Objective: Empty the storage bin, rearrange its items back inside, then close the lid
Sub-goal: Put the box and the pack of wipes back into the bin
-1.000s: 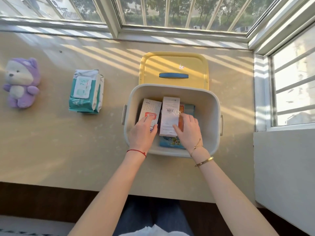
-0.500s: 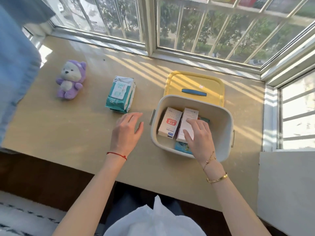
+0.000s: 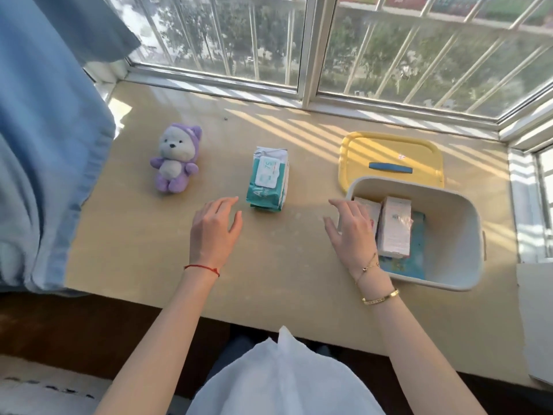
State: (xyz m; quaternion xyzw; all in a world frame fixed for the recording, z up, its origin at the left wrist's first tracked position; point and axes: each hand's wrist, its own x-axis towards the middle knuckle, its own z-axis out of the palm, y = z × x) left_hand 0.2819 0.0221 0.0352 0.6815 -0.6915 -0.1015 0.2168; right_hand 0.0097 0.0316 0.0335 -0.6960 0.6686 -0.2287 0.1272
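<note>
The grey storage bin [image 3: 449, 265] stands open at the right of the beige sill, with white boxes [image 3: 393, 227] and a blue flat item [image 3: 417, 265] inside. Its yellow lid [image 3: 389, 151] with a blue handle lies flat behind it. A teal pack of wet wipes [image 3: 267, 179] lies mid-sill, and a purple plush bear [image 3: 175, 158] sits farther left. My left hand [image 3: 217, 230] hovers with relaxed fingers just left of the wipes, holding nothing. My right hand [image 3: 351, 230] is spread over the bin's left rim, also holding nothing.
A blue curtain [image 3: 45, 145] hangs at the left edge of the sill [image 3: 134, 235]. Barred windows [image 3: 299, 40] run along the back and right. A white wall ledge [image 3: 535, 319] stands at the right front.
My right hand has come out of the bin, leaving the boxes there, and now hovers at its left rim. My left hand moved left toward the wipes. The view swung left.
</note>
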